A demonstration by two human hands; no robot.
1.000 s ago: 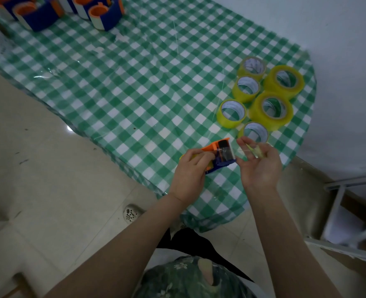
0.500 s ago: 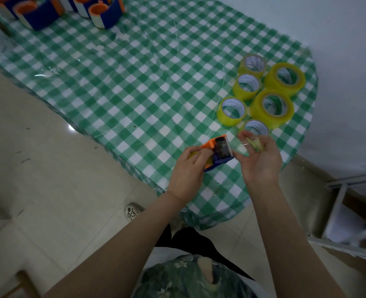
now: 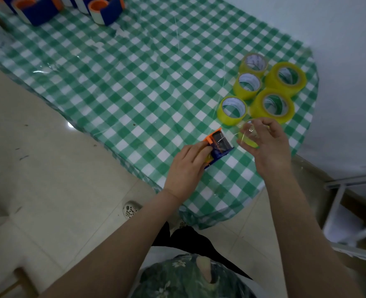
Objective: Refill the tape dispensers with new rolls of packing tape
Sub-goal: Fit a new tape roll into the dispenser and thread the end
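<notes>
Green-checked table (image 3: pixel 134 82). Left hand (image 3: pixel 186 168) curls round the dispenser (image 3: pixel 219 145) at the near edge. Right hand (image 3: pixel 268 145), just right of the dispenser, pinches crumpled clear tape (image 3: pixel 249 131). Spare rolls (image 3: pixel 272 106) lie beyond the dispenser. Risk: the sticky strip could fold onto itself or onto the fingers.

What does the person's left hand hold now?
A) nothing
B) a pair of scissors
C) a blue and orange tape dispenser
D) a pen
C: the left hand grips the tape dispenser, while the right hand pinches a scrap of clear tape.
</notes>
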